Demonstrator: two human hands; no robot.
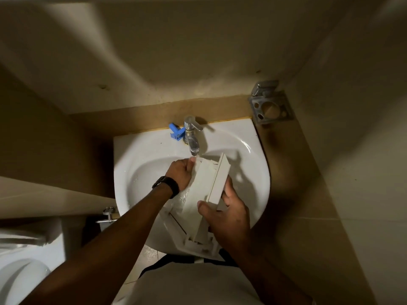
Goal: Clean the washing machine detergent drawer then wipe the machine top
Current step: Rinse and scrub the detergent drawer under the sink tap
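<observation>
The detergent drawer (206, 190) is tilted over the washbasin (253, 179), its far end at 12 o'clock under the running tap (192, 137), likely so water rinses residue down into the bowl. The right hand (226, 213) has its grip wrapped on the drawer's near edge, steadying it. The left hand (180, 172) curls its fingers against the drawer's 9 o'clock side, apparently rubbing it clean.

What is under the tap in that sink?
Under the tap, the left hand and right hand hold the white detergent drawer over the sink. The drawer and hands cover the sink's bottom, so any drain is hidden.
</observation>
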